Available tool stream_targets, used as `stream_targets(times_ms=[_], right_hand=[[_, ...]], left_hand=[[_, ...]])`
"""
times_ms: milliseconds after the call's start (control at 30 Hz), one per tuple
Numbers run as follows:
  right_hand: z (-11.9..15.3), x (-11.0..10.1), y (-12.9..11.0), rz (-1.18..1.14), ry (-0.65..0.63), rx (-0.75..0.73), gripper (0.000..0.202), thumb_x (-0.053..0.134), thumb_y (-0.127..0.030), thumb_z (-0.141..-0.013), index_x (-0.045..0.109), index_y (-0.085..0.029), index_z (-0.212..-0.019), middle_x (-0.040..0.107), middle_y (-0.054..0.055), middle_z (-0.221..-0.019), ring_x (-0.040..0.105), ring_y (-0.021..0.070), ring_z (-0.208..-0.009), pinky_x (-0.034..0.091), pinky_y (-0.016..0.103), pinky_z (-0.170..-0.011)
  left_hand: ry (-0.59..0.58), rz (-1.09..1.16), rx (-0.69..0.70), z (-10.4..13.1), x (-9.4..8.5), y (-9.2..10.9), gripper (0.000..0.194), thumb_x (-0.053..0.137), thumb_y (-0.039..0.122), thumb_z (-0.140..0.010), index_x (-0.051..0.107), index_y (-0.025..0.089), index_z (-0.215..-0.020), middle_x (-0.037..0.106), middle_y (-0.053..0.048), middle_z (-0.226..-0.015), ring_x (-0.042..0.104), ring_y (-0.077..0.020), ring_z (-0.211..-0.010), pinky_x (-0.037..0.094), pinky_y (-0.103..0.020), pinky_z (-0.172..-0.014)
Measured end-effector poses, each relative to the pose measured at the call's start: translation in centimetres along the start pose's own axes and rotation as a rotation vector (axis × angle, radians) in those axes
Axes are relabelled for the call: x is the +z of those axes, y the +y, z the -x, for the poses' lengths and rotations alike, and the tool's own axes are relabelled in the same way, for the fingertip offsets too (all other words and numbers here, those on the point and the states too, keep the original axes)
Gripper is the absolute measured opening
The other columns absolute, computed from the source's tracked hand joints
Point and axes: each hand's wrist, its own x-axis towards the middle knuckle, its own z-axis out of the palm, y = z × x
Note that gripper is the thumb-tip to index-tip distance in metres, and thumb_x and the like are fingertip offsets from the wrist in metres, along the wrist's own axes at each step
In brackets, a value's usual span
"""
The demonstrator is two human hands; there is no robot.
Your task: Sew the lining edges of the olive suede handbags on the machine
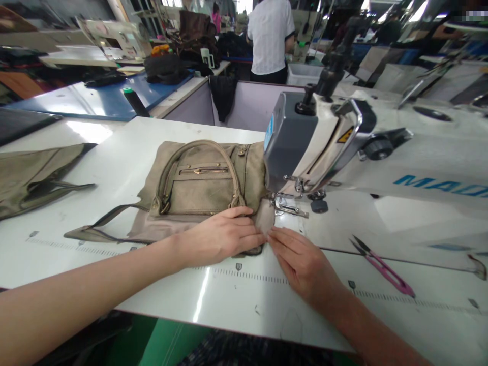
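An olive bag panel (202, 190) with a looped handle (198, 145) and a short brass zipper (211, 171) lies on the sewing table. Pinkish-grey lining fabric (264, 217) runs from its lower edge toward the needle area of the sewing machine (301, 137). My left hand (223, 236) rests on the panel's lower right part, fingers stretched out over the fabric and a dark zipper edge. Close by, my right hand (301, 256) pinches the lining's edge just in front of the presser foot (287, 206); its fingertips are partly hidden.
Pink-handled thread snips (385, 267) lie on the table to the right. Another olive fabric piece (38, 175) is at the left. A dark thread cone with a green top (135, 101) stands behind. A person in a white shirt (270, 38) stands farther back.
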Motion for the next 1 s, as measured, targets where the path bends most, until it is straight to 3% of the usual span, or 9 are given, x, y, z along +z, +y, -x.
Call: stream_targets(times_ms=[233, 400, 600, 700, 800, 867, 900, 967, 1000], right_hand=[[-1.1, 0.5, 1.2, 0.067, -0.013, 0.023, 0.033, 0.044, -0.006, -0.092, 0.062, 0.0, -0.119, 0.064, 0.018, -0.118, 0.055, 0.0277, -0.114, 0.049, 0.048, -0.102], [-0.9, 0.9, 0.9, 0.149, -0.125, 0.13, 0.042, 0.041, -0.013, -0.094, 0.051, 0.002, -0.132, 0.052, 0.019, -0.135, 0.043, 0.0305, -0.126, 0.038, 0.053, -0.111], [-0.6, 1.0, 0.9, 0.118, -0.127, 0.156, 0.042, 0.04, -0.013, -0.094, 0.051, 0.003, -0.13, 0.051, 0.019, -0.134, 0.041, 0.0289, -0.127, 0.036, 0.048, -0.113], [-0.4, 1.1, 1.0, 0.119, -0.086, 0.134, 0.039, 0.041, -0.012, -0.094, 0.053, 0.003, -0.128, 0.053, 0.02, -0.131, 0.043, 0.0289, -0.125, 0.039, 0.047, -0.11], [-0.1, 1.0, 1.1, 0.135, -0.053, 0.094, 0.037, 0.041, -0.01, -0.094, 0.053, 0.001, -0.127, 0.055, 0.019, -0.128, 0.046, 0.0284, -0.122, 0.04, 0.048, -0.108], [0.0, 0.8, 1.2, 0.142, -0.034, 0.074, 0.037, 0.04, -0.009, -0.094, 0.051, -0.002, -0.128, 0.056, 0.017, -0.126, 0.047, 0.0276, -0.12, 0.04, 0.048, -0.108], [0.0, 0.7, 1.1, 0.145, -0.02, 0.071, 0.037, 0.04, -0.009, -0.094, 0.05, -0.004, -0.129, 0.057, 0.017, -0.123, 0.049, 0.0272, -0.117, 0.041, 0.048, -0.107], [-0.3, 0.6, 0.7, 0.145, 0.0, 0.071, 0.039, 0.041, -0.011, -0.094, 0.048, -0.007, -0.132, 0.06, 0.015, -0.112, 0.053, 0.0264, -0.108, 0.045, 0.049, -0.102], [-0.5, 0.6, 0.3, 0.136, 0.001, 0.079, 0.04, 0.042, -0.012, -0.094, 0.046, -0.009, -0.133, 0.06, 0.013, -0.106, 0.055, 0.0261, -0.102, 0.047, 0.049, -0.098]], left_hand=[[0.083, -0.015, -0.01, -0.9, 0.7, -2.4, 0.034, 0.035, 0.017, -0.101, 0.058, 0.015, -0.125, 0.066, -0.004, -0.118, 0.058, -0.0169, -0.109, 0.025, -0.036, -0.113], [0.116, -0.014, -0.006, -1.6, 1.2, -4.0, 0.034, 0.034, 0.017, -0.101, 0.06, 0.014, -0.122, 0.068, -0.006, -0.114, 0.059, -0.0176, -0.103, 0.027, -0.038, -0.113], [0.183, 0.008, -0.064, -2.7, 2.5, -6.1, 0.033, 0.036, 0.015, -0.098, 0.058, 0.011, -0.123, 0.07, -0.009, -0.102, 0.062, -0.0183, -0.102, 0.028, -0.039, -0.114], [0.233, 0.027, -0.096, -2.8, 2.7, -6.1, 0.032, 0.036, 0.009, -0.095, 0.056, 0.01, -0.121, 0.067, -0.01, -0.112, 0.06, -0.017, -0.111, 0.022, -0.039, -0.119], [0.207, -0.065, -0.127, -0.9, 1.3, -5.1, 0.037, 0.034, 0.007, -0.094, 0.049, 0.016, -0.127, 0.053, -0.009, -0.137, 0.043, -0.0186, -0.132, 0.0, -0.051, -0.121], [0.176, -0.198, -0.309, 2.1, -0.2, -4.5, 0.044, 0.047, 0.019, -0.093, 0.039, 0.019, -0.136, 0.038, -0.011, -0.149, 0.029, -0.027, -0.141, -0.004, -0.062, -0.116], [0.158, -0.259, -0.455, 3.9, -1.0, -4.3, 0.056, 0.055, 0.029, -0.09, 0.035, 0.018, -0.14, 0.033, -0.014, -0.151, 0.028, -0.0329, -0.14, 0.0, -0.066, -0.114], [0.071, -0.316, -0.77, 7.8, -2.3, -4.1, 0.074, 0.063, 0.045, -0.083, 0.03, 0.017, -0.144, 0.035, -0.02, -0.146, 0.043, -0.0396, -0.127, 0.025, -0.068, -0.106], [0.006, -0.311, -0.88, 9.6, -2.7, -4.0, 0.073, 0.059, 0.049, -0.085, 0.031, 0.018, -0.144, 0.043, -0.021, -0.139, 0.052, -0.0377, -0.115, 0.038, -0.063, -0.097]])
